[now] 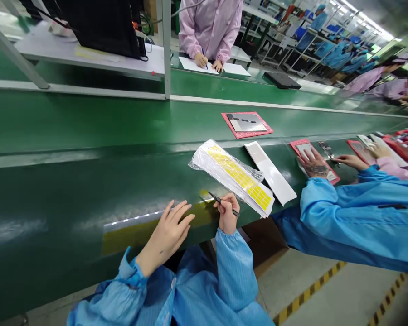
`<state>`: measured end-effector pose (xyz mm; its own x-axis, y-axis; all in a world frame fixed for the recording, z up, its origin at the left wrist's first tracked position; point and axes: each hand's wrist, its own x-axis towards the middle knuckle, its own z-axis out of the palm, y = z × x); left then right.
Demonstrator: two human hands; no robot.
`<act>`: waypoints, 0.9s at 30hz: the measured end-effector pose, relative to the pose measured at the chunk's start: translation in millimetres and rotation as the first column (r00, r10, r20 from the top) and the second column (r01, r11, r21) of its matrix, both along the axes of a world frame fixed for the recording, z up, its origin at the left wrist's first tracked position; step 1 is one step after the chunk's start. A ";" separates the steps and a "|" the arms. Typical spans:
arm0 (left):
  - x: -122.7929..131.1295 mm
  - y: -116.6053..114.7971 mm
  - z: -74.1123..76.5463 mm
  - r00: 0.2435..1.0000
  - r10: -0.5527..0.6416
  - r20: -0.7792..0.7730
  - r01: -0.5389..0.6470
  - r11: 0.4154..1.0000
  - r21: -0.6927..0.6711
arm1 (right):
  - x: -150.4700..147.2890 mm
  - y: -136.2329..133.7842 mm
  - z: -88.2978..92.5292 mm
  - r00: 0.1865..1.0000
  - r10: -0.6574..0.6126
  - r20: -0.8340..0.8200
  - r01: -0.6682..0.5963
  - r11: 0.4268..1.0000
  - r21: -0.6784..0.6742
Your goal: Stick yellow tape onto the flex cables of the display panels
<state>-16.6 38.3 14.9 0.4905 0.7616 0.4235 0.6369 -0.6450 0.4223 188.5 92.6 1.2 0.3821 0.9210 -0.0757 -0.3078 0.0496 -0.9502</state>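
Observation:
My right hand point(227, 215) grips a pair of black tweezers point(216, 198), their pointed end to the left, just over the table near its front edge. My left hand point(168, 231) is open, fingers stretched out and a little apart, with nothing in it. Beneath and beside both hands lies a long translucent yellow strip point(122, 238) on the green table; whether my left hand touches it I cannot tell. Just beyond my right hand, sheets of yellow rectangular labels point(240, 176) lie on a crumpled clear plastic bag point(197, 158).
A white strip point(272, 174) lies right of the label sheets. Farther back, a pink-edged board point(246, 124) rests on the green belt point(122, 113). At right, a co-worker's tattooed hand point(314, 164) presses another pink board. Across the belt, a person in pink point(211, 27) writes on paper.

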 end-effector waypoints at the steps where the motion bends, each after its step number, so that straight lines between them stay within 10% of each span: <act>1: 5.1 3.9 -5.0 0.998 -0.006 -0.065 0.005 1.000 -0.019 | 0.2 0.0 -0.1 1.000 -0.002 -0.004 0.002 1.000 0.001; 13: 16.4 10.0 -17.7 0.936 -0.126 -0.329 0.089 0.988 -0.126 | 3.7 1.0 -1.9 1.000 -0.013 0.004 0.013 1.000 0.002; 21: 24.5 6.3 -0.3 0.974 -0.163 -0.160 0.129 0.970 -0.204 | -17.5 -5.5 34.6 1.000 -0.025 0.005 0.025 0.999 0.021; 27: 86.6 1.4 -32.5 0.973 -0.158 0.167 0.217 0.875 -0.433 | -73.4 -26.7 51.9 0.964 0.260 -0.061 -0.255 0.964 0.073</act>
